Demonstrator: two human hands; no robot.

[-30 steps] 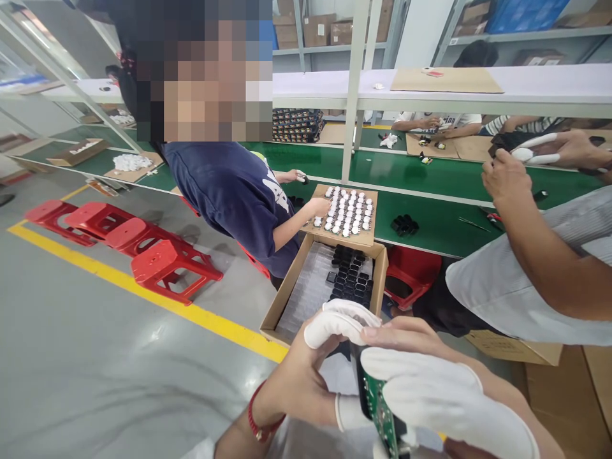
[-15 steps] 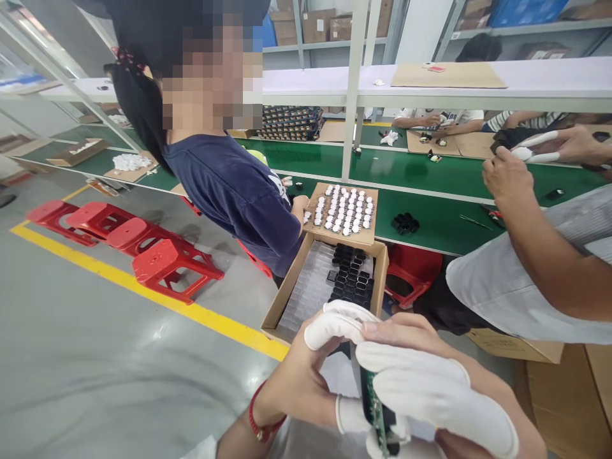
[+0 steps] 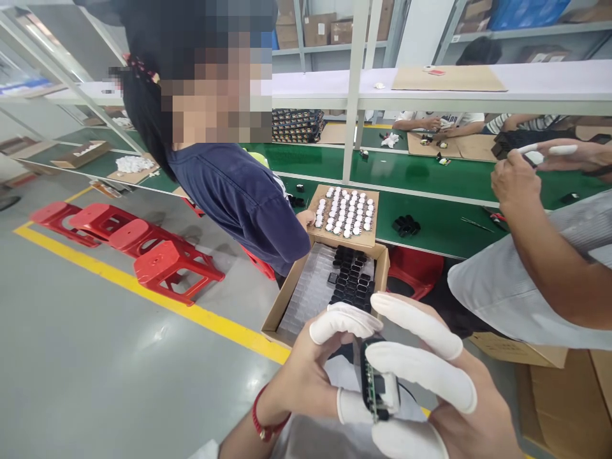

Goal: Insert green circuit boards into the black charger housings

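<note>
A small black device (image 3: 371, 382) with a green circuit board and a white block is held upright between my hands at the lower centre. My left hand (image 3: 318, 370), in white finger covers with a red cord at the wrist, grips its left side between thumb and fingers. On the other side my right hand (image 3: 440, 376) has covered fingertips at the device's top and bottom edges, with its index finger raised off it. Behind my hands, a cardboard box (image 3: 385, 274) holds rows of black casings (image 3: 351, 277) and clear plastic trays (image 3: 308, 287).
Round white parts (image 3: 351, 213) stand on a cardboard sheet (image 3: 371, 237) at the green bench (image 3: 430, 220). A person in navy (image 3: 229, 191) stands at the left, another person in grey (image 3: 540, 274) at the right. Red stools (image 3: 157, 264) line the left floor.
My right fingers have spread and lifted, showing more of the board and the white block. The person in navy has shifted slightly right, with a hand now at the cardboard sheet's edge.
</note>
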